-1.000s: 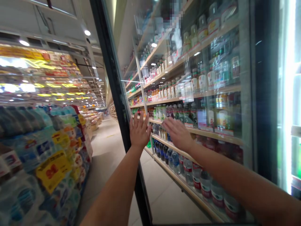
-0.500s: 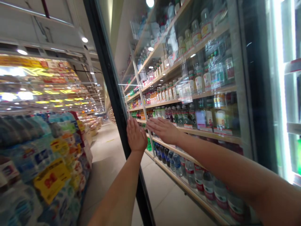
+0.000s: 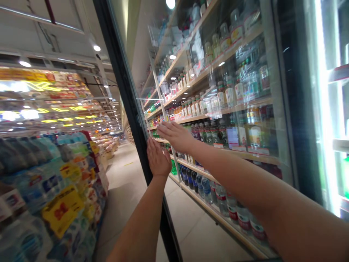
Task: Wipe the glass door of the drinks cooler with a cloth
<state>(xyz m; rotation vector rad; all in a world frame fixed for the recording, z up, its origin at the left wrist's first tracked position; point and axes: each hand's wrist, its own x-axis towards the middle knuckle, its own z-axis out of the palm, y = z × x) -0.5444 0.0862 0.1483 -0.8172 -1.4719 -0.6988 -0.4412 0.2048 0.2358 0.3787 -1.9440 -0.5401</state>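
Observation:
A tall glass door (image 3: 234,87) with a black frame (image 3: 128,94) stands tilted across the middle of the view. My left hand (image 3: 159,158) lies with straight fingers on the glass, right at the inner edge of that frame. Up and to the right of it is my right hand (image 3: 176,135), flat with its fingers stretched toward the frame; whether it touches the pane I cannot tell. Neither hand holds anything. Shelves with many drink bottles (image 3: 196,107) show in the glass, and I cannot tell whether they are behind it or reflected.
On the left, packs of bottled drinks (image 3: 29,153) are stacked beside the aisle floor (image 3: 122,174), with a yellow price sign (image 3: 63,210) on them. A bright light strip (image 3: 321,109) and shelf edges (image 3: 339,72) of a lit cooler show at the far right.
My right hand has moved left and slightly up, closer to the door frame. My left hand stays at the frame's edge, and the door looks nearly unmoved.

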